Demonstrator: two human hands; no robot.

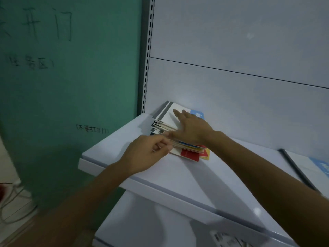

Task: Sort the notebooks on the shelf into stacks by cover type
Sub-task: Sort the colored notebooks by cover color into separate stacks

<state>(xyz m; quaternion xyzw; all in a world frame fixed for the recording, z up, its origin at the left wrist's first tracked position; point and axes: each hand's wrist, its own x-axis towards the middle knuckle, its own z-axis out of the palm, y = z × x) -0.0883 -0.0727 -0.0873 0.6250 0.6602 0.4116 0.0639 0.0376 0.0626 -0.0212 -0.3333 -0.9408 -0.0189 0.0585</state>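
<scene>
A stack of notebooks (166,119) is set at the far left of the white shelf (178,177), against the back panel. Its top cover is pressed by the right hand (193,128), grip open, fingers straight. Its near edge is pinched in the left hand (144,155), grip closed on it. A blue-covered notebook (320,166) is seen at the right edge.

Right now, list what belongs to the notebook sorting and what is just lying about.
Job: notebook stack, under the right hand and pinched by the left hand; blue-marked notebook at the right edge; shelf.
Lying about: floor cables; green wall with writing.
</scene>
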